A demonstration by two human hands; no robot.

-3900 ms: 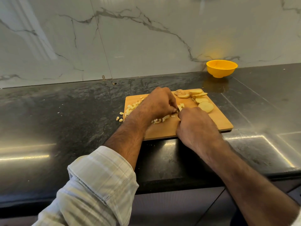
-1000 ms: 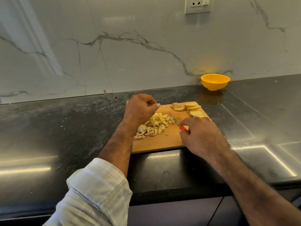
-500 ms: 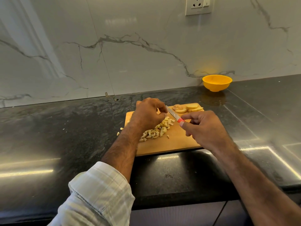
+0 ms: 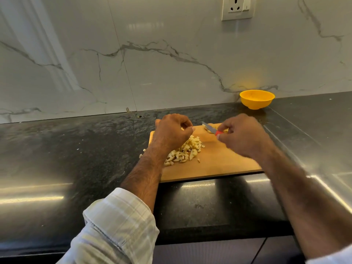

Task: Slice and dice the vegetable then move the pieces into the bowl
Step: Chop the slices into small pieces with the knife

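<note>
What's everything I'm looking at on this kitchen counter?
Board: one, tan wood, on the counter near the front edge.
Diced pieces: one pile, pale yellow, on the board's left half; a few strays on the counter off its left edge.
Slices: a few, pale yellow, board's far edge, mostly hidden by the knife hand.
Knife: one, grey blade, red handle, above the board.
Bowl: one, yellow, by the wall.
Counter: black stone.
Socket: one, white, on the marble wall.
Left hand: curled above the pile.
Right hand: holds the knife.
</note>
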